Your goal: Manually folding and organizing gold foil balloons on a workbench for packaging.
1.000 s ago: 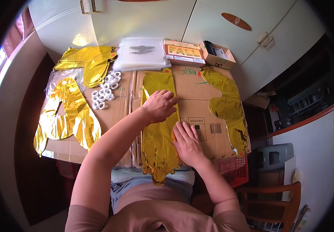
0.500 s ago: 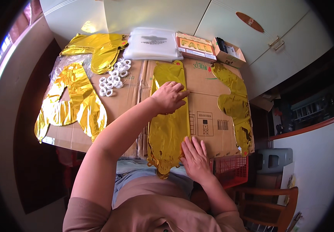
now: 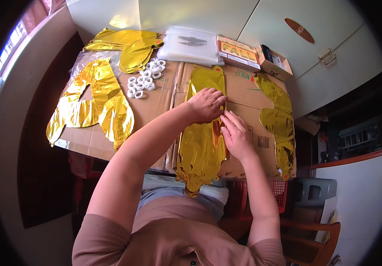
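A long flat gold foil balloon (image 3: pixel 199 155) lies lengthwise on the cardboard, its narrow end hanging over the near edge. My left hand (image 3: pixel 207 105) is on its upper half, fingers bent and drawn together at the right-hand edge; the fingertips are partly hidden. Close beside it, my right hand (image 3: pixel 236 135) lies along that same edge with fingers stretched out, open. The foil is creased and slightly raised next to the right hand. To the left rests a flat A-shaped gold foil balloon (image 3: pixel 98 99), and to the right a curved gold foil balloon (image 3: pixel 277 117).
Folded gold foil balloons (image 3: pixel 131 48) lie at the far left, near several white ribbon rolls (image 3: pixel 142 82). Along the back are clear plastic bags (image 3: pixel 190 46), a printed box (image 3: pixel 237 53) and an open carton (image 3: pixel 274 62). Flattened cardboard (image 3: pixel 155 119) covers the table. A wooden chair (image 3: pixel 328 235) stands at right.
My right hand has moved up along the balloon's right edge, close to the left hand. The left hand's fingers have drawn together. The view has shifted slightly.
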